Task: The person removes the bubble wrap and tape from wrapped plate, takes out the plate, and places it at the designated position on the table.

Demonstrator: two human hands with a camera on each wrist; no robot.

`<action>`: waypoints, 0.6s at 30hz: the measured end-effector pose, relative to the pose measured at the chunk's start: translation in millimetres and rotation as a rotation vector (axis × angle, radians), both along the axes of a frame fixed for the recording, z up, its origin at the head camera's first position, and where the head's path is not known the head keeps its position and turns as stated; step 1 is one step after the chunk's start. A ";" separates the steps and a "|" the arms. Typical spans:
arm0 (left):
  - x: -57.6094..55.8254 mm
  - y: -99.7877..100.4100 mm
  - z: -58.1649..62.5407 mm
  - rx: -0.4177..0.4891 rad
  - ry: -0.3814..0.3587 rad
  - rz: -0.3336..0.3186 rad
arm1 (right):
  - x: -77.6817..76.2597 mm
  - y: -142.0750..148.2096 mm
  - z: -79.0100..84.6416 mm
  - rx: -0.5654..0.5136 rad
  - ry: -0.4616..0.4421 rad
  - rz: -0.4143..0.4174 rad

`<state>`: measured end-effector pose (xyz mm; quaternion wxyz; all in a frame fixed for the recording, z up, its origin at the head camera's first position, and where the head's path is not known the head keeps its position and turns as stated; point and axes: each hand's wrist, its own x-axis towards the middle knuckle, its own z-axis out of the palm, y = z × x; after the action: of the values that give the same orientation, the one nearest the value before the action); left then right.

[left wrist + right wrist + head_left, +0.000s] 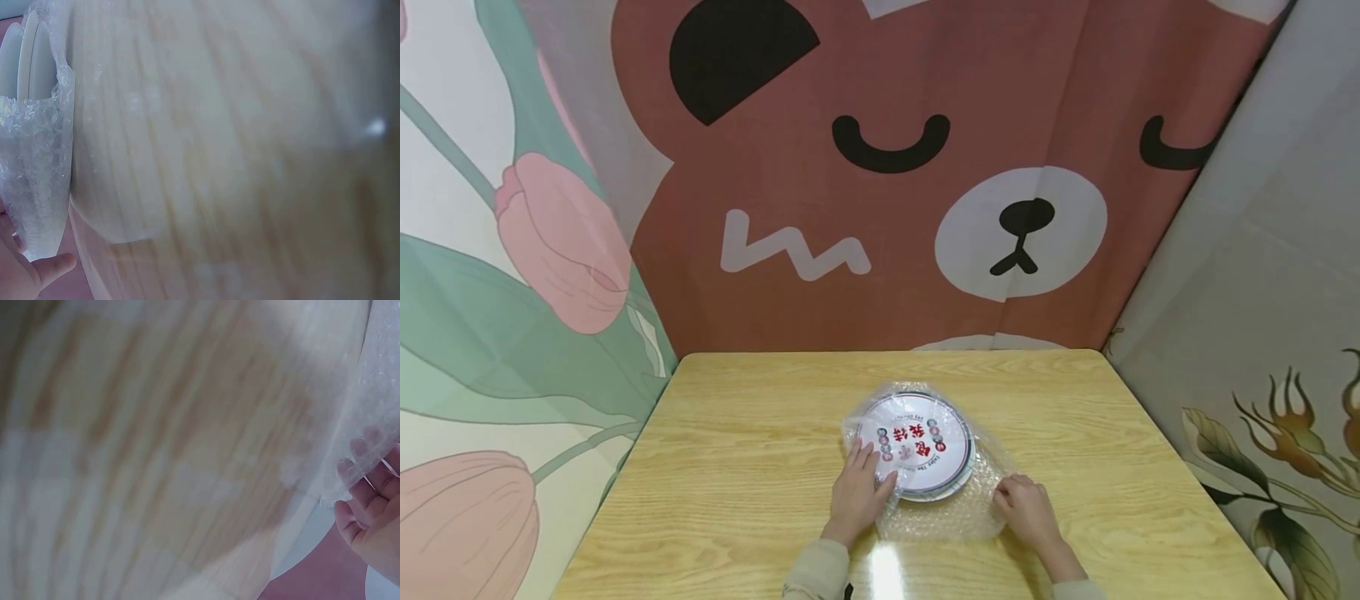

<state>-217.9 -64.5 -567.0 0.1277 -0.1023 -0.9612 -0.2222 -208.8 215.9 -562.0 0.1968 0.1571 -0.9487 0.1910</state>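
Observation:
A stack of round white plates [951, 433], the top one printed with red characters and a dark rim line, lies on a sheet of bubble wrap [958, 521]. Part of the wrap folds over the plates' left side. There my left hand [859, 492] rests on the wrapped edge, fingers extended. At the sheet's right corner my right hand [1026, 508] pinches the wrap between thumb and fingers. In the left wrist view plate edges [26, 59] show above the wrap. The right wrist view has fingers [375, 500] behind the clear wrap [375, 387].
A wood-grain table [737, 450] carries everything, with light glare near its front edge. Behind it hangs a bear-print curtain [887, 308]; flower-print cloths flank the left [565, 242] and right [1262, 292] sides.

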 end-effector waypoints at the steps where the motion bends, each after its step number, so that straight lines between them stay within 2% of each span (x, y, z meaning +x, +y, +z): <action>1: 0.0 0.0 -0.2 0.001 0.001 0.000 | 0.3 -0.1 -0.1 0.002 -0.002 -0.002; 7: 0.6 -0.2 -0.5 0.007 0.009 -0.003 | 1.5 0.0 0.0 0.022 -0.023 -0.011; 18: -0.6 -0.2 -1.6 -0.005 -0.002 -0.005 | 0.4 1.1 6.0 0.065 -0.226 -0.016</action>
<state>-218.5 -64.6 -568.7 0.1260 -0.1048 -0.9615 -0.2204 -208.4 217.0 -556.0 0.0848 0.1331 -0.9719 0.1748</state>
